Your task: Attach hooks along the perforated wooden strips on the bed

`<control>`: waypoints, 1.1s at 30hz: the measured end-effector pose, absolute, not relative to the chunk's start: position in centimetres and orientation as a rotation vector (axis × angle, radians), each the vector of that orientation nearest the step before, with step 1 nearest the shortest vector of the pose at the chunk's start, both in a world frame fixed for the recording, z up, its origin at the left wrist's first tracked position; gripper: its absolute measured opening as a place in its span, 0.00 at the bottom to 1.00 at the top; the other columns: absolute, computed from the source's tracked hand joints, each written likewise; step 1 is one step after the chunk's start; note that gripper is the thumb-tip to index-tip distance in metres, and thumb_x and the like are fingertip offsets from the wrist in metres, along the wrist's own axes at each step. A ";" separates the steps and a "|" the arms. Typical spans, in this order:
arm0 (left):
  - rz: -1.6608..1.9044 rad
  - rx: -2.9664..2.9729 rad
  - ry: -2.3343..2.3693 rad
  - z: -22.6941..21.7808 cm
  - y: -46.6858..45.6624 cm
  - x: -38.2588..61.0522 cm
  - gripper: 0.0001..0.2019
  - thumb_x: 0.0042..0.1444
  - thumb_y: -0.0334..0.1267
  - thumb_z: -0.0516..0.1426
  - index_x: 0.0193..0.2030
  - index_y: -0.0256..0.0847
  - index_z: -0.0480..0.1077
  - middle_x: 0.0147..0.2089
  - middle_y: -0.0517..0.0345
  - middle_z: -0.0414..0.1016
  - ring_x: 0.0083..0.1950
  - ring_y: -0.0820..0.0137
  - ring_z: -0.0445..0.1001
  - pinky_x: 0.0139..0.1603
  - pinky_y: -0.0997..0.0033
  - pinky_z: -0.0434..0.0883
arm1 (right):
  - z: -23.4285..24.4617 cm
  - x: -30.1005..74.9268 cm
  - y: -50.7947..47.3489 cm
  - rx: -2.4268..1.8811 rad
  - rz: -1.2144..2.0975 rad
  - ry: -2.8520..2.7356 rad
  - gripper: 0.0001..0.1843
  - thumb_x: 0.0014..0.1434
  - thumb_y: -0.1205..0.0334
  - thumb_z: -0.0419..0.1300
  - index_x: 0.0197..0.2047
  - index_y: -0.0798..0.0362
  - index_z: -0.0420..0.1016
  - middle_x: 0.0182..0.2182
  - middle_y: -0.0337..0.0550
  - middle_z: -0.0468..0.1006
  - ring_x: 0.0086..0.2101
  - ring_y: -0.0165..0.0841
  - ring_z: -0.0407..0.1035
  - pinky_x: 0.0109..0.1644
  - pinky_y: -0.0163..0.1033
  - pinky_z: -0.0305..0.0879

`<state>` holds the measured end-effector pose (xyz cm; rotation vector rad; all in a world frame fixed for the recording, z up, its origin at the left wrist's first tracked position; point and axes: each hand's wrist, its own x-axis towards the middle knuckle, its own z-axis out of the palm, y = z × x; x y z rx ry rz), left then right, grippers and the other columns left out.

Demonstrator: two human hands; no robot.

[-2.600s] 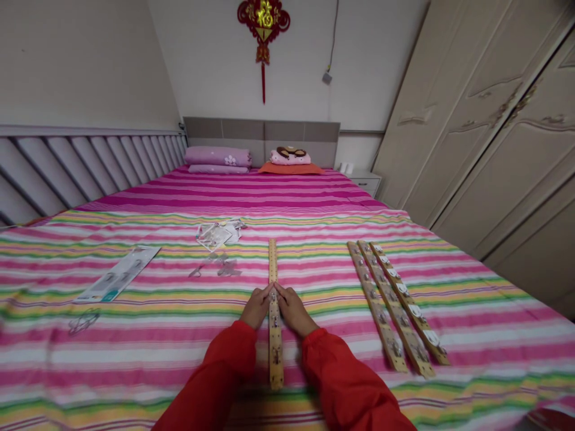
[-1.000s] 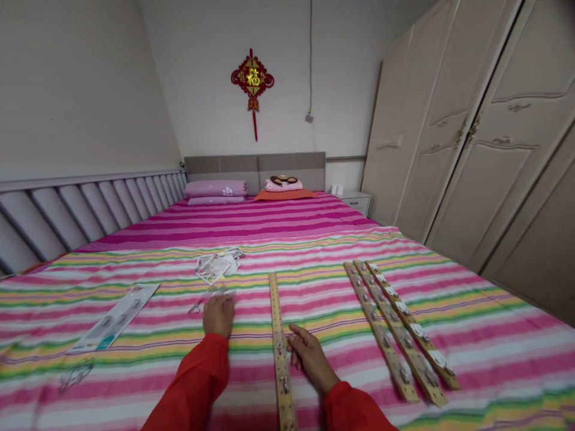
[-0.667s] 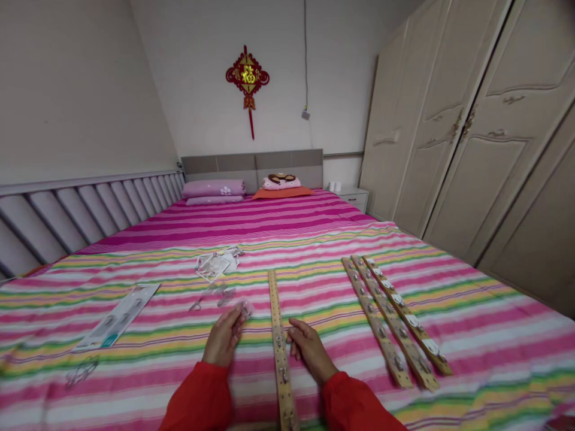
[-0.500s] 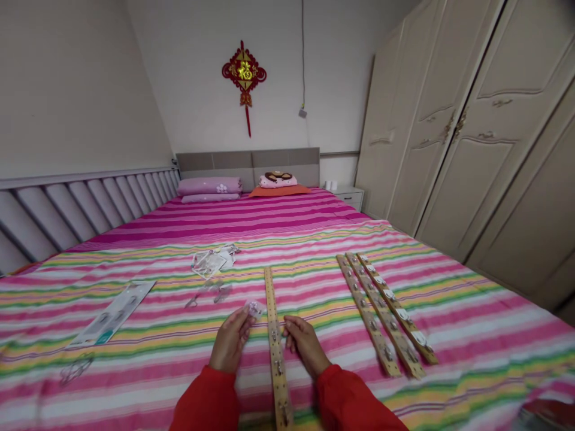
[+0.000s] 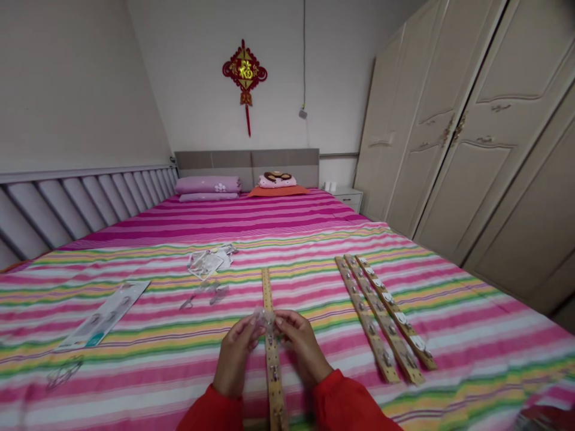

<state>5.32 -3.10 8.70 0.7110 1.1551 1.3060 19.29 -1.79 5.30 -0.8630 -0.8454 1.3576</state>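
Note:
A long wooden strip (image 5: 266, 287) with small metal hooks lies lengthwise on the striped bedspread (image 5: 135, 359) in front of me. My left hand (image 5: 236, 356) and my right hand (image 5: 300, 346) meet just above it, both pinching a small clear plastic hook piece (image 5: 265, 318) between the fingertips. Both arms wear red sleeves. To the left lie loose clear hooks (image 5: 211, 292) and a pile of torn clear packaging (image 5: 207, 262).
Three more wooden strips (image 5: 381, 314) with hooks lie side by side at the right. A printed backing card (image 5: 104, 314) and another clear hook (image 5: 65, 372) lie at the left. A cream wardrobe (image 5: 471, 137) lines the right side; pillows (image 5: 207, 185) sit at the headboard.
My left hand reached left to the loose hooks, picked up a clear piece and carried it back over the strip. My right hand rose from the strip to meet it.

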 end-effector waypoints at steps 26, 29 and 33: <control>1.146 0.566 1.004 6.4 -5.7 6.8 0.16 0.40 0.43 0.66 0.36 0.37 0.77 0.38 0.49 0.79 0.32 0.74 0.74 0.30 0.79 0.66 | 7.9 19.0 -3.6 -0.880 1.315 -0.945 0.18 0.42 0.54 0.70 0.34 0.54 0.75 0.22 0.38 0.77 0.22 0.30 0.69 0.30 0.37 0.67; 1.143 0.563 1.004 6.3 -5.5 6.6 0.17 0.38 0.42 0.67 0.35 0.36 0.77 0.39 0.48 0.79 0.33 0.72 0.74 0.31 0.78 0.67 | 7.6 19.4 -3.2 -0.879 1.351 -0.919 0.16 0.42 0.54 0.69 0.32 0.55 0.76 0.20 0.38 0.76 0.21 0.29 0.68 0.28 0.36 0.66; 1.253 0.525 1.095 6.7 -4.9 6.0 0.19 0.35 0.44 0.67 0.35 0.37 0.76 0.36 0.51 0.79 0.34 0.72 0.75 0.34 0.76 0.68 | 7.1 19.9 -2.4 -0.937 1.342 -0.909 0.17 0.40 0.54 0.70 0.30 0.57 0.77 0.18 0.38 0.75 0.19 0.27 0.65 0.24 0.33 0.61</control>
